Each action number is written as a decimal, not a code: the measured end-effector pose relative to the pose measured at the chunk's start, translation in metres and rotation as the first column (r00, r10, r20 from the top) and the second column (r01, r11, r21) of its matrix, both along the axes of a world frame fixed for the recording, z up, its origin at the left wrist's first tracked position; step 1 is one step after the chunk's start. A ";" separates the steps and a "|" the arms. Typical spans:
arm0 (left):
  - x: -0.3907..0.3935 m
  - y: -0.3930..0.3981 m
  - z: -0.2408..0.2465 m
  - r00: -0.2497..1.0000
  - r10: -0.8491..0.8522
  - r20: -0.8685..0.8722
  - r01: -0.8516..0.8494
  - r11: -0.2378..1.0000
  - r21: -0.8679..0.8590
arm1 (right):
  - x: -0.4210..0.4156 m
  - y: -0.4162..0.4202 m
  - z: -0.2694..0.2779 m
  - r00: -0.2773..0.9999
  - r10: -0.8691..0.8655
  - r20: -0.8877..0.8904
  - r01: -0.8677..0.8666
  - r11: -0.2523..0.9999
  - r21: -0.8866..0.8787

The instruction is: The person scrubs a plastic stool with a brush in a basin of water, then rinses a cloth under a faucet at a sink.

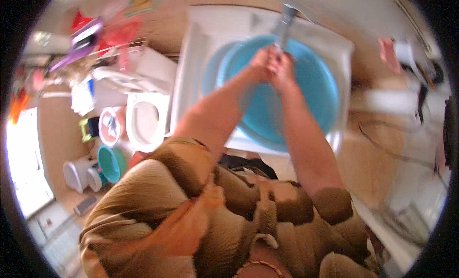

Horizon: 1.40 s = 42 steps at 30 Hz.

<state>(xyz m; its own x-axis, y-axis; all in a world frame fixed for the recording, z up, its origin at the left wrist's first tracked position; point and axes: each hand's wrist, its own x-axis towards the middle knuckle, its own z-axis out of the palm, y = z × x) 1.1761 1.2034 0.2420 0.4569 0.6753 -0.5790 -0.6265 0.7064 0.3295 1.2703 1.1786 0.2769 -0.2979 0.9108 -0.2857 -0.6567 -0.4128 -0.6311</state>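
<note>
My left hand (263,60) and my right hand (285,70) are pressed together right below the spout of a grey metal faucet (285,21). Both are blurred, so the pose of the fingers and anything between them cannot be made out. Under them a large round blue plastic basin (319,95) sits inside a white rectangular sink (200,21). My forearms reach across the basin's near rim.
A white toilet (131,129) stands left of the sink. Beyond it are a pink bin (123,125) and a teal basin (122,165). A purple plastic item (77,45) hangs at the upper left. Along the right runs a dark cable (380,150).
</note>
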 end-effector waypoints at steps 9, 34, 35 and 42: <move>0.038 -0.039 0.072 0.339 0.103 -0.935 0.102 0.984 0.145 | -0.008 0.007 -0.002 -0.063 -0.148 0.987 -0.152 0.979 0.137; 0.002 -0.024 0.072 0.894 0.235 0.382 -0.215 0.972 -0.096 | -0.034 0.005 0.059 0.351 -0.289 0.890 0.109 0.957 0.268; 0.003 -0.032 0.071 0.943 0.248 0.220 -0.235 0.968 -0.088 | -0.037 0.012 0.038 0.264 -0.224 0.938 -0.006 0.972 0.234; 0.044 -0.087 0.111 0.972 -0.022 -0.233 -0.029 0.977 -0.213 | -0.024 0.020 0.015 0.546 -0.282 0.789 0.265 0.951 0.157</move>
